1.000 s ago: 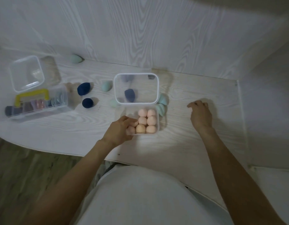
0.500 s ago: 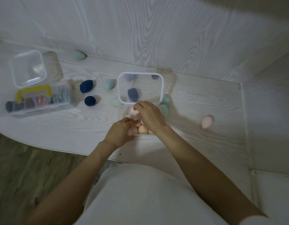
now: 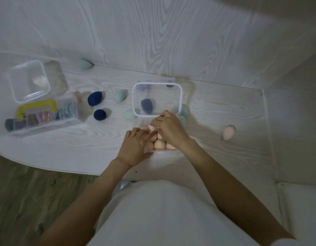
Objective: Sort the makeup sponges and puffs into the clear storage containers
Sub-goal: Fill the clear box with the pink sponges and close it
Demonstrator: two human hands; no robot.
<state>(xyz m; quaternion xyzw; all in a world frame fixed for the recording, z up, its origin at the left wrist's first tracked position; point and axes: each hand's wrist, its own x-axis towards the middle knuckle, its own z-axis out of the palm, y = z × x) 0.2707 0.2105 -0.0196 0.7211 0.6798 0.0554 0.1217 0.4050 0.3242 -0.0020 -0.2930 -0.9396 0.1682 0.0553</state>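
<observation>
You worked in dim, flat, greyish light. Soft shadows fell just right of the pink sponge (image 3: pixel 228 132) and beyond your right hand (image 3: pixel 168 129). Your left hand (image 3: pixel 134 146) looked slightly smeared. The wide lens bowed the table (image 3: pixel 215 107) edge below your wrists, and the corners darkened.

my right hand (image 3: pixel 168 129) gone from the bare counter (image 3: pixel 215 112) onto the pink sponges (image 3: pixel 160 144) beside my left hand (image 3: pixel 136 146), seemingly pinching one, a lone pink sponge (image 3: pixel 228 133) now uncovered at right

Sponges (image 3: pixel 160 144) in container (image 3: pixel 171 150)
</observation>
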